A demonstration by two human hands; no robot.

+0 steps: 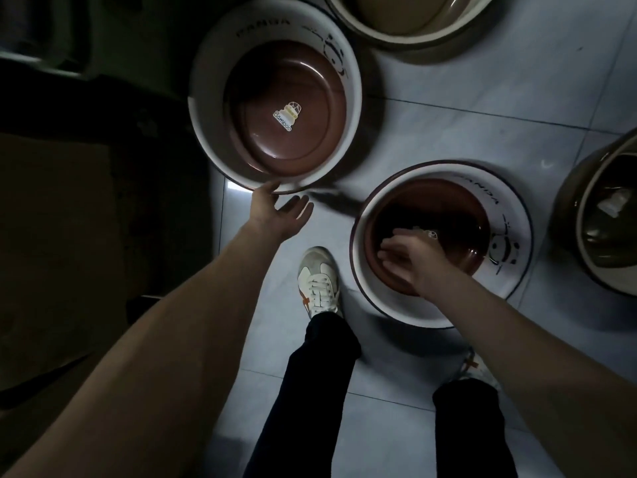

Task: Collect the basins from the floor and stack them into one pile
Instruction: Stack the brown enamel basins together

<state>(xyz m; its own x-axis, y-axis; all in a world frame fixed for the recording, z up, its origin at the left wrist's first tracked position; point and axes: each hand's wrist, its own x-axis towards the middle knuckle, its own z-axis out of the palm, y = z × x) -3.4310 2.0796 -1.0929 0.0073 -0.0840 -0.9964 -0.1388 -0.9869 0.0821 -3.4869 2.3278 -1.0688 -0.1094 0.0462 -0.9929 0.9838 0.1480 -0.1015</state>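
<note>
L hand [280, 211]: fingers spread, palm up, holding nothing; fingertip touches near rim of far panda basin [206, 132], ahead-left on floor. R hand [412, 258]: reaching over near rim into near panda basin [510, 219]. Fingers bent; can't tell if gripping.

floor [448, 132] carries four basins | far-left basin [210, 98] ahead of left shoe [319, 281] | near-right basin [513, 215] right of that shoe | top basin [396, 43] behind both | right-edge basin [568, 208] right of near-right basin, apart
</note>
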